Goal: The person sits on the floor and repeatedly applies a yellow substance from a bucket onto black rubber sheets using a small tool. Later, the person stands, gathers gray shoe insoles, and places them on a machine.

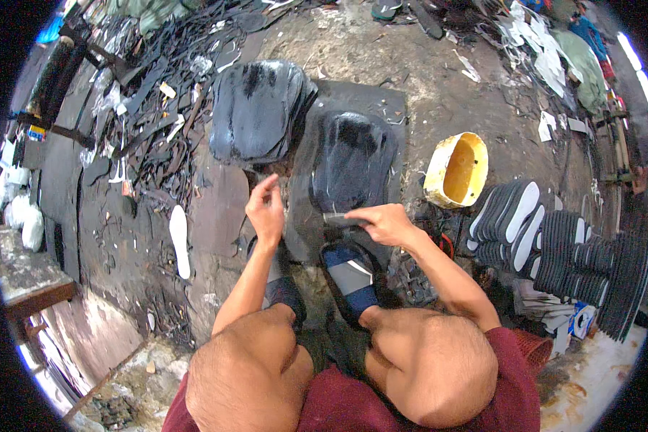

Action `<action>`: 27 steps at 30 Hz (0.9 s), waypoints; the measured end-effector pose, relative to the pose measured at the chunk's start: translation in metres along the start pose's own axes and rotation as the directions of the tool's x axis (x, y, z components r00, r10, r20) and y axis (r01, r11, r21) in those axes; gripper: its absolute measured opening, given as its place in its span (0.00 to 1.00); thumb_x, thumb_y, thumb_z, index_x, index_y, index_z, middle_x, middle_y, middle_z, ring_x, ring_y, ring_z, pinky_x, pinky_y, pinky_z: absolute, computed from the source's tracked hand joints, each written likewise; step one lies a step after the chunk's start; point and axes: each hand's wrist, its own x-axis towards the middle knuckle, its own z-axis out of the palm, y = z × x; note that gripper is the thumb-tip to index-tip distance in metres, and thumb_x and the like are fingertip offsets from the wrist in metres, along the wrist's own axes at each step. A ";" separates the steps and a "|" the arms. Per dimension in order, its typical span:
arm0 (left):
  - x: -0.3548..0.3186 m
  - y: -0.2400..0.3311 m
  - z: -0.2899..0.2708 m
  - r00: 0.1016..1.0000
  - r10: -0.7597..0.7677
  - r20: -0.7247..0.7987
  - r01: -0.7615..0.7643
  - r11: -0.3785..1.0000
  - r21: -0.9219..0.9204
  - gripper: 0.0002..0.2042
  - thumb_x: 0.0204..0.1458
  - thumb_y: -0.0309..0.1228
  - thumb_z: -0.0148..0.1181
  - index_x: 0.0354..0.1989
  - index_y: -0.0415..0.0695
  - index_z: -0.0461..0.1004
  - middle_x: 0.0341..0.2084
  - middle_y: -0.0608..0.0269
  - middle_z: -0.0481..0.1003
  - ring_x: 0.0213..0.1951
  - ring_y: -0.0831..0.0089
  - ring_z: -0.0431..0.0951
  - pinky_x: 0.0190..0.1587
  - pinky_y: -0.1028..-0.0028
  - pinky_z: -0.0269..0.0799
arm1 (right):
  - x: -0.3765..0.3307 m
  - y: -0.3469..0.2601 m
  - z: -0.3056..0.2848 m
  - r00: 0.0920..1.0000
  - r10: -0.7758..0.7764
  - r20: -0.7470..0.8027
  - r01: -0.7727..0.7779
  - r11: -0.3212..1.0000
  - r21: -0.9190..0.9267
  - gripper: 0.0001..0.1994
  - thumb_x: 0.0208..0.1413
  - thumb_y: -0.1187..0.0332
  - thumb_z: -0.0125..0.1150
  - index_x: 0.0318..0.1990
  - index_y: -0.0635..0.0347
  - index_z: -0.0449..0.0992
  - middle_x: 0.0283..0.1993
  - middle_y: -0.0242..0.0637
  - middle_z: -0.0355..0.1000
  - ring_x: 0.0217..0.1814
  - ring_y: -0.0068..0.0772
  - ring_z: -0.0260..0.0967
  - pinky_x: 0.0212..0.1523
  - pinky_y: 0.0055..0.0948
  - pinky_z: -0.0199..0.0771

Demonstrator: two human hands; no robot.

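My right hand (pixel 387 224) is closed on a dark flat piece (pixel 344 220), gripping its right end at the near edge of a stack of black sheets (pixel 354 162). These sheets have rounded corners and lie on a larger dark mat (pixel 403 108). My left hand (pixel 266 210) is raised to the left of the mat, index finger stretched out and other fingers partly curled. Its fingertips are slightly blurred, and I see nothing held there. Just beyond it sits a thicker stack of black sheets (pixel 255 111), with pale streaks on top.
A yellow-lined tub (pixel 456 170) stands right of the mat. Several stacks of dark shoe soles (pixel 511 216), some white-faced, are at the right. One white insole (pixel 179 241) lies on the floor at left. Dark offcuts (pixel 158 108) are heaped at the far left, beyond a low bench (pixel 36 277).
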 end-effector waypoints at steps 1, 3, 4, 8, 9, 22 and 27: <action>-0.004 0.003 0.005 0.992 0.114 0.053 -0.116 0.993 0.031 0.10 0.55 0.21 0.62 0.45 0.43 0.82 0.40 0.59 0.83 0.36 0.70 0.81 0.38 0.71 0.77 | -0.002 -0.004 -0.018 0.977 0.019 -0.211 0.025 0.979 0.203 0.17 0.55 0.69 0.65 0.53 0.45 0.81 0.52 0.37 0.81 0.51 0.39 0.80 0.48 0.38 0.79; -0.008 0.015 0.020 0.907 0.338 0.252 -0.371 0.924 0.093 0.13 0.49 0.21 0.65 0.44 0.44 0.81 0.44 0.59 0.82 0.41 0.64 0.79 0.42 0.65 0.77 | -0.019 0.008 -0.056 0.830 0.211 -0.516 -0.007 0.929 0.370 0.16 0.58 0.66 0.68 0.54 0.55 0.79 0.51 0.41 0.80 0.50 0.34 0.78 0.52 0.35 0.75; -0.010 0.023 0.026 0.809 0.426 0.406 -0.503 0.858 0.103 0.16 0.45 0.22 0.68 0.45 0.45 0.80 0.46 0.59 0.81 0.44 0.61 0.78 0.45 0.62 0.77 | -0.029 0.004 -0.080 0.752 0.297 -0.588 0.005 0.890 0.456 0.16 0.58 0.66 0.68 0.53 0.59 0.78 0.50 0.40 0.80 0.50 0.32 0.76 0.52 0.34 0.74; -0.002 0.038 0.082 0.354 0.414 0.839 -0.786 0.617 0.027 0.31 0.40 0.36 0.74 0.57 0.48 0.75 0.46 0.67 0.80 0.53 0.58 0.72 0.56 0.59 0.69 | -0.045 -0.003 -0.145 0.483 0.379 -0.789 0.282 0.786 0.551 0.16 0.59 0.69 0.68 0.53 0.64 0.76 0.48 0.32 0.78 0.49 0.26 0.72 0.55 0.30 0.69; 0.001 0.041 0.094 0.256 0.335 0.907 -0.858 0.511 0.053 0.35 0.37 0.40 0.75 0.58 0.48 0.73 0.43 0.65 0.80 0.56 0.58 0.69 0.57 0.60 0.66 | -0.048 -0.009 -0.148 0.437 0.428 -0.791 0.301 0.759 0.577 0.15 0.60 0.70 0.67 0.53 0.64 0.76 0.48 0.32 0.78 0.48 0.26 0.72 0.55 0.29 0.69; 0.035 0.049 0.109 0.493 0.398 0.774 -0.644 0.765 0.017 0.08 0.46 0.32 0.61 0.33 0.43 0.80 0.29 0.51 0.80 0.44 0.51 0.78 0.52 0.54 0.68 | -0.066 -0.009 -0.092 0.285 0.598 -0.749 0.203 0.726 0.657 0.15 0.61 0.67 0.65 0.51 0.65 0.77 0.46 0.35 0.79 0.46 0.29 0.74 0.51 0.29 0.70; 0.174 0.099 0.054 0.885 0.463 0.049 -0.463 0.867 0.185 0.05 0.56 0.29 0.63 0.37 0.43 0.79 0.38 0.54 0.79 0.47 0.55 0.74 0.54 0.59 0.66 | -0.067 -0.006 -0.095 0.293 0.582 -0.759 0.149 0.756 0.637 0.15 0.61 0.65 0.65 0.51 0.66 0.77 0.46 0.37 0.79 0.46 0.30 0.74 0.52 0.30 0.70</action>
